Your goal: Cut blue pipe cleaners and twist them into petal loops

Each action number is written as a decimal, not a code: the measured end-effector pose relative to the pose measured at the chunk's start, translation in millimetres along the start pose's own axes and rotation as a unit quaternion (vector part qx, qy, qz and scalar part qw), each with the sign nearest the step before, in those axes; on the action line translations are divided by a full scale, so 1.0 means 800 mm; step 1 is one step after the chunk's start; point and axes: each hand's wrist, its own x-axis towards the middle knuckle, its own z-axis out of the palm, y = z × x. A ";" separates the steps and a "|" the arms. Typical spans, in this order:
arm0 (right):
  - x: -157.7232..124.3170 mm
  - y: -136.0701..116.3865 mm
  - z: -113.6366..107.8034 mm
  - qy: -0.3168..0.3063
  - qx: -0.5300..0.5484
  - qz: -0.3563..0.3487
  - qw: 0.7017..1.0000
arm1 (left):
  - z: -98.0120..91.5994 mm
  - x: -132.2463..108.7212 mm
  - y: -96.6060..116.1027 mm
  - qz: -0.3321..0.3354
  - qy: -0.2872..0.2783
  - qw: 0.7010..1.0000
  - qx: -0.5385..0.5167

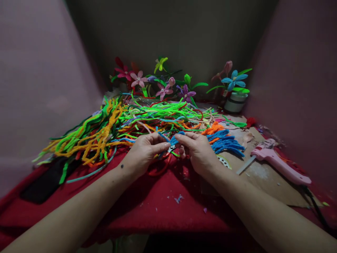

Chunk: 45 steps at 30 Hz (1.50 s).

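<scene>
Between my two hands is a blue pipe cleaner (174, 140), bent into a petal-like shape. My left hand (144, 151) pinches its left end between thumb and fingertips. On the other side my right hand (198, 150) grips it with thumb and forefinger. Red-handled scissors (160, 173) lie on the cloth just beneath, their metal pivot showing under the blue piece. Right of my right hand rests a stack of blue pipe cleaner loops (226, 143), with orange loops (214, 128) behind it.
A heap of loose pipe cleaners (158, 114) spreads behind my hands. A pink glue gun (281, 163) lies on cardboard (265, 182) at the right, its cord trailing off. Pipe cleaner flowers (163, 90) and a white jar (236, 102) stand behind. A black phone-like object (43, 186) lies at left.
</scene>
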 end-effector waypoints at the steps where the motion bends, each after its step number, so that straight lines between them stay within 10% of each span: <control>1: 0.000 0.000 -0.001 0.004 -0.015 -0.007 1.000 | 0.000 0.000 0.001 -0.008 -0.003 1.000 0.003; 20: 0.004 0.001 -0.004 -0.002 0.054 0.034 0.998 | 0.000 0.003 0.001 -0.051 0.013 0.998 -0.040; 32: -0.001 -0.008 -0.005 0.048 -0.163 -0.139 0.976 | 0.004 0.001 0.001 -0.004 0.061 0.997 0.051; 45: -0.002 -0.001 0.000 -0.010 -0.128 -0.047 0.991 | 0.003 -0.001 -0.001 0.037 0.026 0.999 0.023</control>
